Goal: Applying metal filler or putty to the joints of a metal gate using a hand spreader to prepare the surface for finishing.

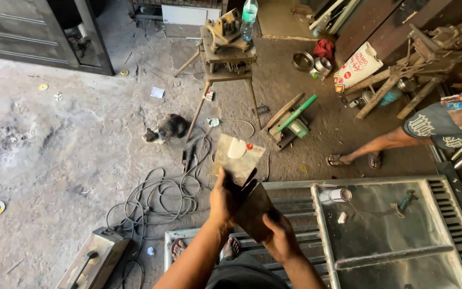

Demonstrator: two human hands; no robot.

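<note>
I see my left hand (223,199) and right hand (280,239) both gripping a dark metal plate (252,208), fingers wrapped on its edges. It hangs above the steel gate frame (380,262); a cat (166,129) sits well beyond that frame.

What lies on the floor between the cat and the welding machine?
In the head view, a tangle of grey cables lies on the concrete between the cat and the welding machine.

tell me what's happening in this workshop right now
A person stands over a grey metal gate frame lying flat on the floor, holding a dark flat metal plate in both hands: left hand at its upper edge, right hand at its lower corner. A grey cat sits by tangled cables; another person's sandalled feet stand nearby.
</note>
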